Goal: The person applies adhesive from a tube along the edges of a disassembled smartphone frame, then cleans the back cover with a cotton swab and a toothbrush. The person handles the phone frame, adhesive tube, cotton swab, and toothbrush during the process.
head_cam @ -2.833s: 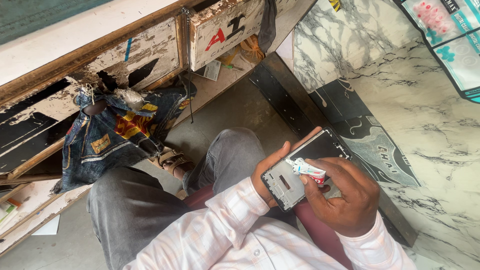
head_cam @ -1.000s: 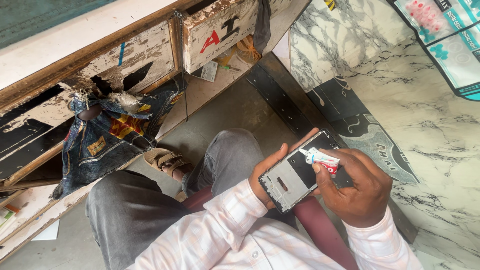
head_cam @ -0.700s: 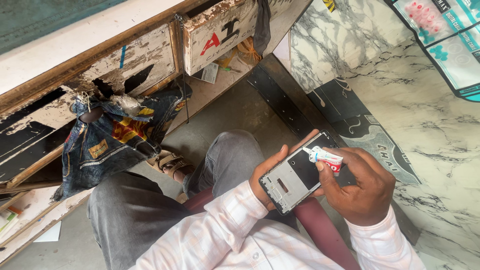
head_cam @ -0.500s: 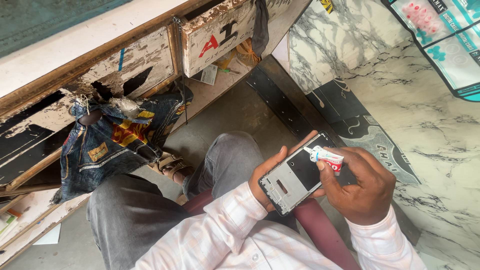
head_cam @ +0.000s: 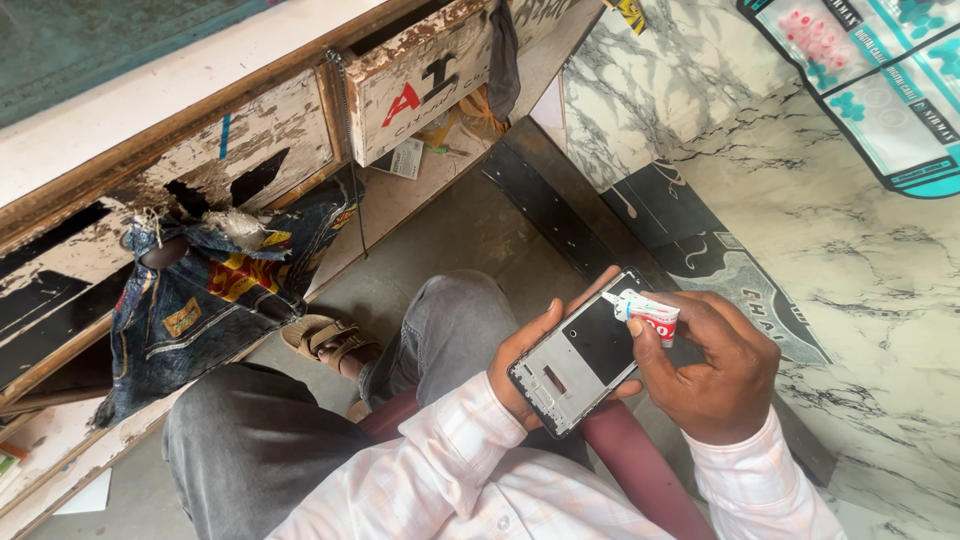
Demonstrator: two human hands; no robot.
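The left hand [head_cam: 525, 365] cradles a flat rectangular phone frame [head_cam: 585, 365], grey along its inner plate with a dark glossy panel at the far end, fingers curled round its near-left edge and thumb lying along its side. The frame sits tilted over the person's lap, just above the grey trouser knee [head_cam: 450, 320] and the maroon seat edge [head_cam: 630, 465]. The right hand [head_cam: 715, 370] pinches a small white squeeze tube with a red band [head_cam: 645, 315] between thumb and fingertips, closed firmly on it, nozzle pointing left and touching or almost touching the far-right edge of the frame; whether any glue has come out is too small to tell.

The step in hand appears to be running adhesive along the frame's border. The next move would call for a light, steady squeeze while the nozzle follows the edge, and the left hand keeping the frame level.

To the far left a worn white wooden drawer [head_cam: 420, 85] hangs open, with a blue denim cloth [head_cam: 200, 310] draped below it. A marble-patterned surface [head_cam: 850, 260] lies to the right.
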